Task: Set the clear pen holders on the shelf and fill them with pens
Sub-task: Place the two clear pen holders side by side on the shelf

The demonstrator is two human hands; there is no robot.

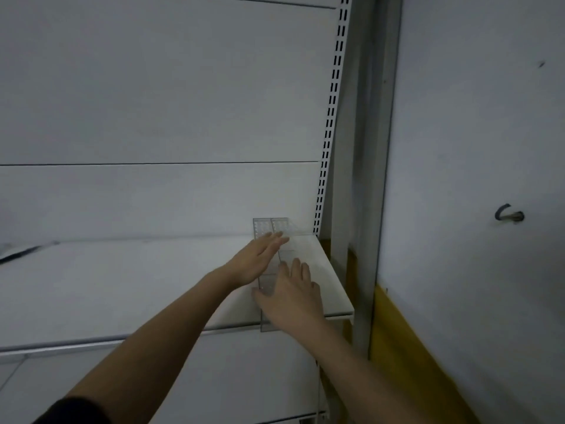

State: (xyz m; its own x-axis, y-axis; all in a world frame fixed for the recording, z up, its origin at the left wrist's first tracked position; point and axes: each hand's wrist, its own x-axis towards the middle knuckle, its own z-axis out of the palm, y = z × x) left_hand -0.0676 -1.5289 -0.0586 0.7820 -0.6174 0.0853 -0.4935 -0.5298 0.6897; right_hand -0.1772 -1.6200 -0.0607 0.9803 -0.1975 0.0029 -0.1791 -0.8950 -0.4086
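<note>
Two hands on a clear pen holder at the right end of a white shelf.

Both hands lie flat with fingers straight: the left hand (255,260) presses along the left side of the clear pen holder (276,240), the right hand (290,296) rests on its near part, thumb spread. Neither grips it. The holder runs from the shelf's (122,286) front lip back to the rear panel, near the slotted upright (331,117). A hook (509,215) sticks from the wall at right.
</note>
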